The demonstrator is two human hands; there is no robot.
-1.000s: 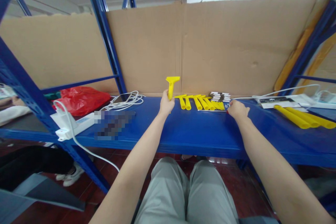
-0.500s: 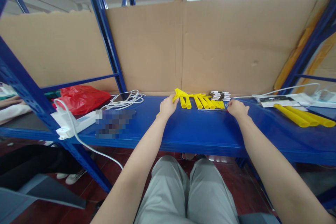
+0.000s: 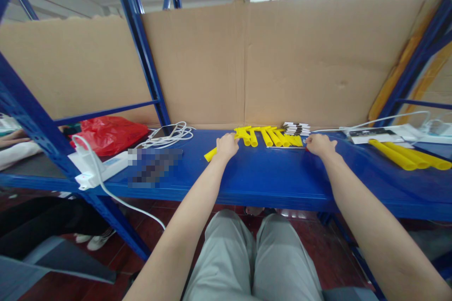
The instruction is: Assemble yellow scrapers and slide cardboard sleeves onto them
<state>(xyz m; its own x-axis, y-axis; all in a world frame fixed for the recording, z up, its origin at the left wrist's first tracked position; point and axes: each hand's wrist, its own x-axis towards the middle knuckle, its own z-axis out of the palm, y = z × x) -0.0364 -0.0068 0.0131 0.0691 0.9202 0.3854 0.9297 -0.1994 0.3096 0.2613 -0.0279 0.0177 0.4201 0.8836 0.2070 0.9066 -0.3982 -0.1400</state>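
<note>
My left hand (image 3: 227, 146) is closed round a yellow tube (image 3: 209, 154), whose near end pokes out on the left below the wrist. More yellow shows just past its fingers, where several yellow tubes (image 3: 271, 137) lie in a row on the blue shelf. My right hand (image 3: 320, 144) is closed at the right end of that row. A speck of red shows under its fingers, beside a thin pale strip (image 3: 285, 147); what it grips is hidden. Behind the row sits a stack of small black-and-white packets (image 3: 296, 128).
A few larger yellow tubes (image 3: 399, 157) lie at the right by a black-and-white card (image 3: 375, 136). To the left are a white power strip (image 3: 118, 163), coiled white cable (image 3: 173, 135) and a red plastic bag (image 3: 109, 135). Cardboard (image 3: 300, 61) walls the back.
My left hand has shifted slightly right and tilted the yellow tube, so its near end now shows clearly beside the wrist. The right hand is almost unmoved.
</note>
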